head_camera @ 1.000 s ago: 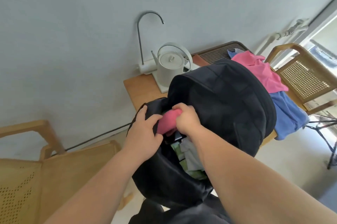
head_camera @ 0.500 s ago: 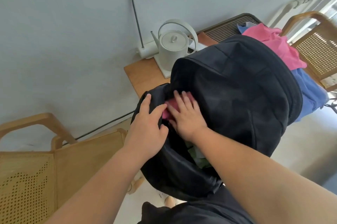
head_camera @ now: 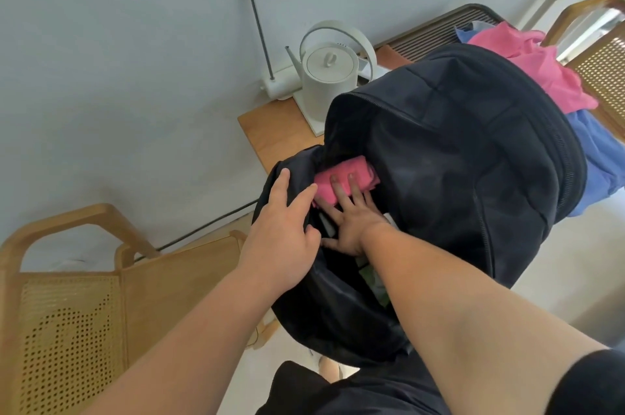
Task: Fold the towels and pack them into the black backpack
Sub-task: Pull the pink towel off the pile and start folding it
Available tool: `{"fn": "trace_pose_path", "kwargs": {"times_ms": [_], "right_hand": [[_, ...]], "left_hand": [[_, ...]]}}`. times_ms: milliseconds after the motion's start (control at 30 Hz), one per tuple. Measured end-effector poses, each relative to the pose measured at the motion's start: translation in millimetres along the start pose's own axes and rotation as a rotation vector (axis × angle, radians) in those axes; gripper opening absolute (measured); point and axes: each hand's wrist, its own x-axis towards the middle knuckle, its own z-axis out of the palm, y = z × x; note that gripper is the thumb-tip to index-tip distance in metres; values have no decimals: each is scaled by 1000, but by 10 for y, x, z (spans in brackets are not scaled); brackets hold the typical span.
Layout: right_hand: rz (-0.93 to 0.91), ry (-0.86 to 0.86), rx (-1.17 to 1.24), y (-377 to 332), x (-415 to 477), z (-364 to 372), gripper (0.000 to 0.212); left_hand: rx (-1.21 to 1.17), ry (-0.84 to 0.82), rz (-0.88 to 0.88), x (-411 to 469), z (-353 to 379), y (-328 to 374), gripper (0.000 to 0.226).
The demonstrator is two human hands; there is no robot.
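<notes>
Pink towel [head_camera: 345, 167] in backpack [head_camera: 456, 161], R fingers [head_camera: 354, 189] flat on it, L fingers [head_camera: 297, 201] gripping rim

matt black cloth backpack [head_camera: 473, 157], soft pink cloth towel [head_camera: 341, 174], smooth wooden table [head_camera: 277, 130].
</notes>
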Motion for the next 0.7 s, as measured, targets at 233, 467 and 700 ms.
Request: {"fn": "trace_pose_path", "kwargs": {"times_ms": [233,467,700], "right_hand": [[49,-32,41,-98,-261,-302,84],[43,305,83,-108,-1147,-679,72],[1,765,-109,235,-2000,-1289,70]], "left_hand": [[87,33,39,-15,-36,12,62],[54,206,61,6,-227,236,60],[-93,524,240,255,-520,936,49]]}}
